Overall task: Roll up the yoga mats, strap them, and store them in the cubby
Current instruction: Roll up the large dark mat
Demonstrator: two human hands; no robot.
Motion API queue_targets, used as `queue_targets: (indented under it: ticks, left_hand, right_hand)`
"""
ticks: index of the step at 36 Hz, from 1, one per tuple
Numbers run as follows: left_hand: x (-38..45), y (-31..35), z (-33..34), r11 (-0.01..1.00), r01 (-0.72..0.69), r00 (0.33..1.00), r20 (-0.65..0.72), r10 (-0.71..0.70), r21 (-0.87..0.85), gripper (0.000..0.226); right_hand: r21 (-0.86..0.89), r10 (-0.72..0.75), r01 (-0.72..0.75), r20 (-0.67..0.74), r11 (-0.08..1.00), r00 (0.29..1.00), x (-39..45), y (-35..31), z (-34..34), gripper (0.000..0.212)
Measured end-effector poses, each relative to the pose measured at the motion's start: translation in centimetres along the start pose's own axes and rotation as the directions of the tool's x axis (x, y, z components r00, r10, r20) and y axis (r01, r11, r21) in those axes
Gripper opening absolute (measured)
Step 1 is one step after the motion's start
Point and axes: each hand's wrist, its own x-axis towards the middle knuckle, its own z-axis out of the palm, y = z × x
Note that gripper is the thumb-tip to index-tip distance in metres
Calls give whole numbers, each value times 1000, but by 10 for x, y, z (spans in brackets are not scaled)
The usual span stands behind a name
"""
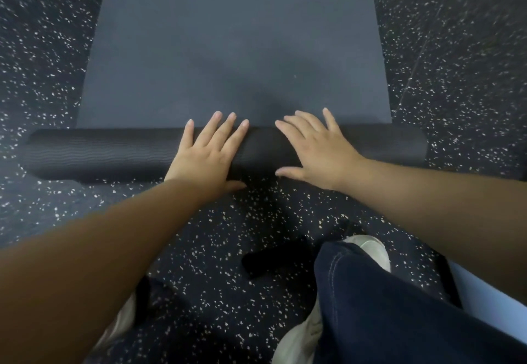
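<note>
Jeans leg (399, 306) over speckled floor (214, 235); flat-fingered hands (208, 155) press half-rolled mat (99, 152).

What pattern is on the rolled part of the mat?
Fine wavy ridges on black, clearest on the roll left of the hands in the head view.

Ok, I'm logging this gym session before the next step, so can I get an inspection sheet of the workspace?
Surface: dark speckled floor.
Job's things: mat partly rolled; roll lies across its near end.
Clutter: black strap on the floor near the shoes.
Grips: left hand and right hand lie flat on the roll, fingers straight.
Cables: nothing seen.
Surroundings: pale blue thing at right edge; cubby not in view.
</note>
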Motion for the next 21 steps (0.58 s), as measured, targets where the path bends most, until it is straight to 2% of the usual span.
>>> queue_targets:
  ticks: [4,10,17,21]
  left_hand:
    - [18,-8,-12,1000,16,998,65,-14,-22,112]
    - [38,-16,-23,997,45,994,105,-39,-63,106]
    - [26,-7,-15,999,5,997,-71,-2,43,104]
    - [26,0,-6,996,69,997,-24,-67,63,116]
  right_hand:
    - [-85,-46,26,-243,996,969,-5,-14,16,87]
    - [-175,0,5,29,984,1000,5,-7,11,109]
    - [-90,44,-39,55,995,998,37,8,-9,115]
    - [-76,48,-44,54,996,997,45,12,-9,115]
